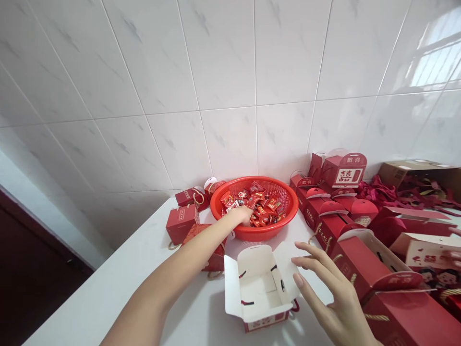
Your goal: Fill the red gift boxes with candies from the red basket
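Observation:
My left hand (pixel 245 215) reaches down into a red plastic basket (pixel 236 233) of wrapped candies (pixel 264 211). Its fingers are hidden among the candies, so what they grip does not show. In front of the basket stands an open gift box (pixel 262 281), white inside, with its flaps folded out and dark cord ends showing on the inner walls. At its right side my right hand (pixel 324 283) is open with fingers spread, the fingertips close to the right flap. Whether they touch it I cannot tell.
Several red boxes (pixel 182 223) with rope handles sit left of the basket. Many more red gift boxes (pixel 374 254) crowd the right side. Behind them are dark red ribbons (pixel 382 190) and a cardboard carton (pixel 403 170). Another person's hand (pixel 456 257) shows at the right edge. A tiled wall closes off the back.

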Demonstrator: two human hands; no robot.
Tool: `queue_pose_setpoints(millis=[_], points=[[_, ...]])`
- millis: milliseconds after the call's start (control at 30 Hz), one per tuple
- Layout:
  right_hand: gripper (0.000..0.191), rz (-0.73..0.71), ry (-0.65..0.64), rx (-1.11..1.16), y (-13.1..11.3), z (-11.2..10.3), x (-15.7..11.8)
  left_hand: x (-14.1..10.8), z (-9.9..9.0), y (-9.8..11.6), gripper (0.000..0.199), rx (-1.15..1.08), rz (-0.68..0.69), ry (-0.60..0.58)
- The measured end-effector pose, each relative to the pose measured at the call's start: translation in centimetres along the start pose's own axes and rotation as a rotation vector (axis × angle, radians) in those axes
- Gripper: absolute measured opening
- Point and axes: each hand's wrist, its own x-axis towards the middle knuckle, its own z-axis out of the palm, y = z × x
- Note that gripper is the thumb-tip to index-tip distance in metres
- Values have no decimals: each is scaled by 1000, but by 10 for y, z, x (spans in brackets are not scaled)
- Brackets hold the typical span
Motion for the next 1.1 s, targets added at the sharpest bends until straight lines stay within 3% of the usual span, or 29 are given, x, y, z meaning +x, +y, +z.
queue_pose_setpoints(millis=[300,633,867,1033,1100], points=[[12,22,3,3,1,0,-3,-9,-4,-9,39,11,-47,-13],[11,23,-15,9,1,1,-2,-7,7,-29,28,-250,21,34],[10,37,-17,24,2,3,-2,2,9,-31,23,-339,51,277],[10,45,-17,31,2,2,-2,-2,8,-31,46,-311,43,472],[10,41,-14,32,1,2,-2,-2,9,-30,50,-274,73,444]])
